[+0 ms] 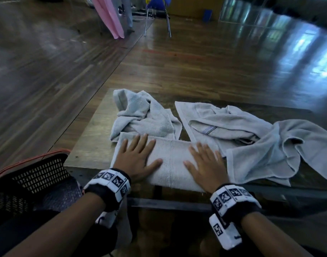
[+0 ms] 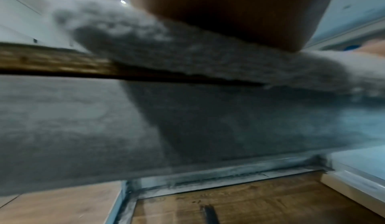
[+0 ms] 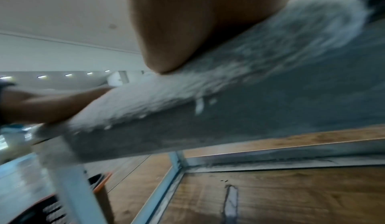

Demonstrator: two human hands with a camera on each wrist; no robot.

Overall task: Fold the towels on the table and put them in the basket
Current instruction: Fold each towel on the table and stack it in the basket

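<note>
A pale grey folded towel lies at the table's near edge, hanging slightly over it. My left hand presses flat on its left half, fingers spread. My right hand lies flat on its right half, likewise spread. Both wrist views show only the heel of a palm on the towel's edge. A crumpled towel sits behind the folded one. Two more loose towels spread to the right. The black mesh basket with an orange rim stands left of the table, below its edge.
The wooden table has bare surface at its left side. Beyond it lies a shiny wood floor with a metal-legged chair and pink cloth hanging far off. Under the table runs a metal frame.
</note>
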